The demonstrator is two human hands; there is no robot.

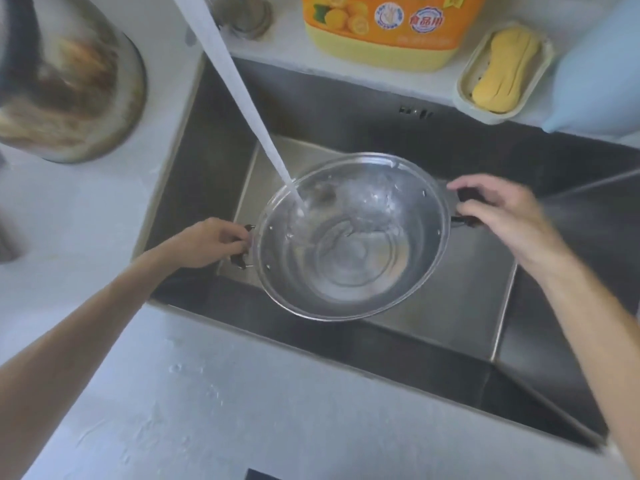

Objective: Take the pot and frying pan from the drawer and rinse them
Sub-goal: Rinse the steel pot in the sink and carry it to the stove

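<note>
A shiny steel pot [360,258] with two black side handles hangs over the dark steel sink [450,306]. A stream of tap water [242,98] falls into the pot, and water swirls inside it. My left hand [211,242] grips the pot's left handle. My right hand [498,211] is closed around the right handle, fingers curled over it. The pot tilts slightly toward me. No frying pan is recognisable in view.
A round metal vessel [65,84] with brown stains stands on the white counter at the left. Behind the sink are an orange dish-soap bottle [381,26], a yellow soap bar in a tray [502,71] and the tap's base [246,15]. A pale blue object [599,71] sits at far right.
</note>
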